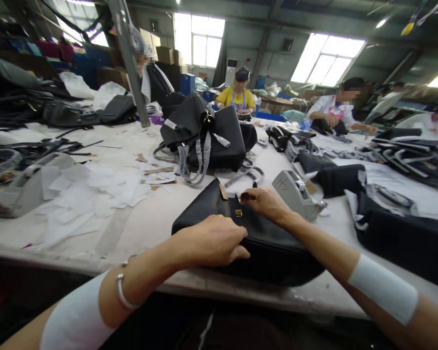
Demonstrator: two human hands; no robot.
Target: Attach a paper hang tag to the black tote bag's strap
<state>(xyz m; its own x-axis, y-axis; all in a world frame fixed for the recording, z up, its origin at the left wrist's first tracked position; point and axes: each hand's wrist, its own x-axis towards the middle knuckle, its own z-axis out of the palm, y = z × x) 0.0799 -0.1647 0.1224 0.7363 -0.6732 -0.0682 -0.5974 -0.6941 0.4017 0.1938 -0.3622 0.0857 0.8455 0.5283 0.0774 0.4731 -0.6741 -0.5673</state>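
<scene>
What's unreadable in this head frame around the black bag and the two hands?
- Left hand: fingertips curl onto the black bag, so the grip is hidden.
- Right hand: what it pinches at the bag's top edge is too small to tell.
- Gold clasp: too small to read.
- Grey tool: type unclear.
- Bag's near side: hidden by both forearms.

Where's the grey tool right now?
In the head view, the grey tool lies on the table, just right of the right hand and the black handbag.
</scene>
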